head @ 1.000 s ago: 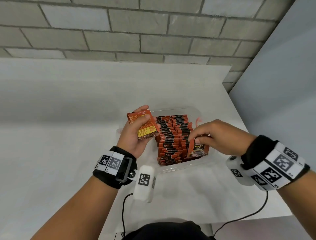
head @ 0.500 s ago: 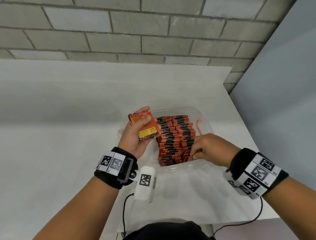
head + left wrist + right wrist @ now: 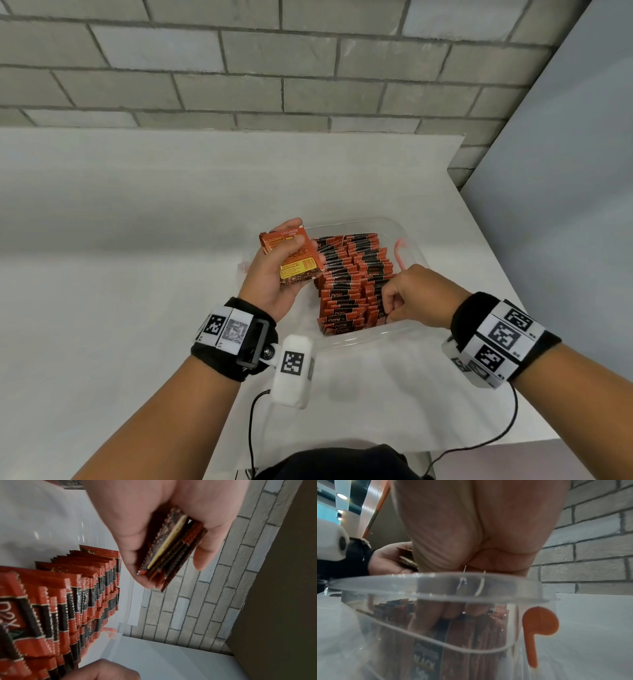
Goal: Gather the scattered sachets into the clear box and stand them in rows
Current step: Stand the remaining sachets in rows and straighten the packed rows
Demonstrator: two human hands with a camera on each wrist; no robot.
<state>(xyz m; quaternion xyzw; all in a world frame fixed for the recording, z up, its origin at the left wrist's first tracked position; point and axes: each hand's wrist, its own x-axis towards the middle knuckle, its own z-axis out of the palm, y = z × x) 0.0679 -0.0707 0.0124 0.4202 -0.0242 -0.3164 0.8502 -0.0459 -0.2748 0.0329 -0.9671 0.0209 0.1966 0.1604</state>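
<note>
A clear box (image 3: pixel 356 340) stands on the white table, holding rows of upright red-and-black sachets (image 3: pixel 349 281). Over the box's left edge, my left hand (image 3: pixel 274 277) grips a small stack of sachets (image 3: pixel 296 260) between thumb and fingers; the left wrist view shows the stack (image 3: pixel 171 550) edge-on. My right hand (image 3: pixel 411 298) is inside the box at its near right corner, fingers curled down on a sachet at the end of the right row. Through the box wall (image 3: pixel 436 585), its fingertips (image 3: pixel 452 609) lie on the sachet tops, above a sachet marked BLACK (image 3: pixel 424 660).
The box has orange latches, one on its right side (image 3: pixel 399 253). A grey brick wall runs behind the table and a grey panel stands at the right. The table's edge runs close to the box on the right. Cables hang from both wrist cameras.
My right hand has carried one sachet down from above the box into the near right corner and sunk among the rows. The left hand and its stack have hardly moved.
</note>
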